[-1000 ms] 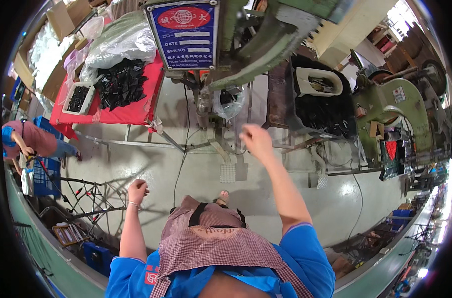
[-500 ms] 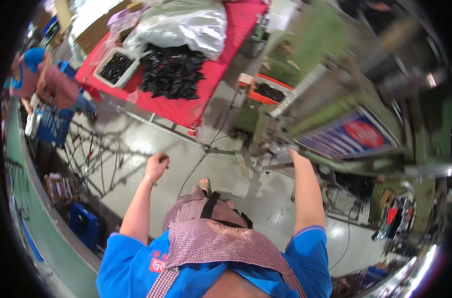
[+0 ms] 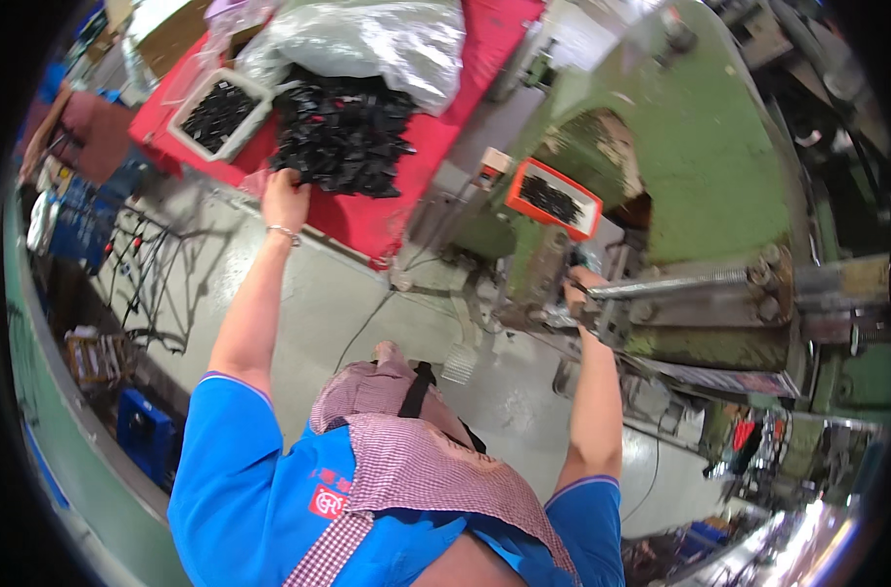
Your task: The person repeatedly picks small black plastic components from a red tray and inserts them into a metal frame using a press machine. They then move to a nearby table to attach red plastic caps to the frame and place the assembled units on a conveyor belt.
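My left hand is at the near edge of a heap of small flat black pieces on a red-covered table. Its fingers are drawn together against the heap; what they hold, if anything, is too small to make out. My right hand is in among the metal parts of a green machine, beside a bright metal rod. The rod and a bracket partly cover its fingers, so their grip is hidden.
Left of the heap stands a white bin of black pieces, with a silvery plastic sheet behind. An orange-rimmed box of black pieces sits on the machine. A person in an apron stands far left. A cable crosses the floor.
My left hand has moved forward from above the floor to the black heap. My right hand stays at the machine. The machine's signed panel has swung down, uncovering its green body and the orange-rimmed box.
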Motion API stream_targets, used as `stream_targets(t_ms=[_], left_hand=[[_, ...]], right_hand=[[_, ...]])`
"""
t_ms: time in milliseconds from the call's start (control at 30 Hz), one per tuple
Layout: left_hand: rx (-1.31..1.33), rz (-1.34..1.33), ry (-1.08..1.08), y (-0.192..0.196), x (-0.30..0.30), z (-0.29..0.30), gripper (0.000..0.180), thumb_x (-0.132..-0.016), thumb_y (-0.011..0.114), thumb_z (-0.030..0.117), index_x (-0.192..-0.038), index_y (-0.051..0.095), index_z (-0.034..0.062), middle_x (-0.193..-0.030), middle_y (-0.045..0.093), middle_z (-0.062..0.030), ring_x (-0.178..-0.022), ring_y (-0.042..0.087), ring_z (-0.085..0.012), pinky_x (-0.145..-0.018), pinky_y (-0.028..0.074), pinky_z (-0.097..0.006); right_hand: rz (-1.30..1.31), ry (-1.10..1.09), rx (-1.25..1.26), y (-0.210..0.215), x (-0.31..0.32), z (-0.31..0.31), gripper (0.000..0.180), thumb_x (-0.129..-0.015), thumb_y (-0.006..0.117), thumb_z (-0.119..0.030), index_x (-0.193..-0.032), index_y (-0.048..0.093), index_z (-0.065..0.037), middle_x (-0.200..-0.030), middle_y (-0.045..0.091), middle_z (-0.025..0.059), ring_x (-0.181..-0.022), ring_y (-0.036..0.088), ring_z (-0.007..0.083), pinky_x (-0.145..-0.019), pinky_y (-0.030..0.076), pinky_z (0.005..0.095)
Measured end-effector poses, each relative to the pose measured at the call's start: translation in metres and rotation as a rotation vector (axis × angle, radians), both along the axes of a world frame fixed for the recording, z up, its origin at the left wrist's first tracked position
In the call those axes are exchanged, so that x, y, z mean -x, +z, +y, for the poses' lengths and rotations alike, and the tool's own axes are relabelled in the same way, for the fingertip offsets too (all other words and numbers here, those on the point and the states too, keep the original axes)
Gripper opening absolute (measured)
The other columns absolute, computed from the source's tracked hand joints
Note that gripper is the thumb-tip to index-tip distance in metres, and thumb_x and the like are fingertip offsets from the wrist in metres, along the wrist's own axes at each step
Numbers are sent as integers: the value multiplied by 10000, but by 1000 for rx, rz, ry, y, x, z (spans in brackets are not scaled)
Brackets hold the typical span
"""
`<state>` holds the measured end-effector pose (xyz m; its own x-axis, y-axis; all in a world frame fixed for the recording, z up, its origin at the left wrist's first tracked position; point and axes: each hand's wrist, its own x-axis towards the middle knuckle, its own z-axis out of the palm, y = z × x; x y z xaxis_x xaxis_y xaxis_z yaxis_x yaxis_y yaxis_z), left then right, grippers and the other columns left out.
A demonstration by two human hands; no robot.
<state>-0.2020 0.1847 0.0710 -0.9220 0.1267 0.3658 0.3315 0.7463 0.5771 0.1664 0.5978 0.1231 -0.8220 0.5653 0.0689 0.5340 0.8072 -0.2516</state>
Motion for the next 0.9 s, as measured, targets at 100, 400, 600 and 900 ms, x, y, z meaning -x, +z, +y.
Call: stream_targets(t_ms=[100, 400, 600, 900], left_hand=[[23, -47, -46, -1, 9, 21, 187, -749, 714, 157, -888, 644, 53, -904, 631, -125, -859, 625, -317, -748, 500, -394], [-236, -60, -49, 1, -2, 6, 161, -791, 699, 133, -859, 633, 3, -798, 675, -107, -752, 652, -213, -708, 496, -318], [-461, -239, -186, 5, -28, 9, 112, -843, 682, 108, -861, 625, 13, -754, 637, -18, -688, 600, -94, -612, 463, -240], [-583, -508, -292, 24, -112, 17, 73, -863, 653, 79, -896, 599, 43, -766, 615, 3, -605, 591, -67, -490, 426, -198]], right_hand=[[250, -15, 478, -70, -41, 55, 106, -804, 621, -119, -856, 651, -32, -714, 634, 106, -659, 639, 272, -584, 486, 339], [249, -157, 265, -35, -40, 31, 113, -816, 613, -106, -896, 628, -27, -735, 627, 112, -640, 634, 266, -558, 489, 340], [318, -208, 302, -33, -36, 36, 123, -824, 608, -97, -922, 613, -23, -749, 623, 117, -628, 631, 262, -541, 491, 340], [418, -246, 418, -35, -54, 38, 142, -836, 601, -84, -961, 590, -17, -770, 617, 123, -609, 625, 256, -515, 494, 340]])
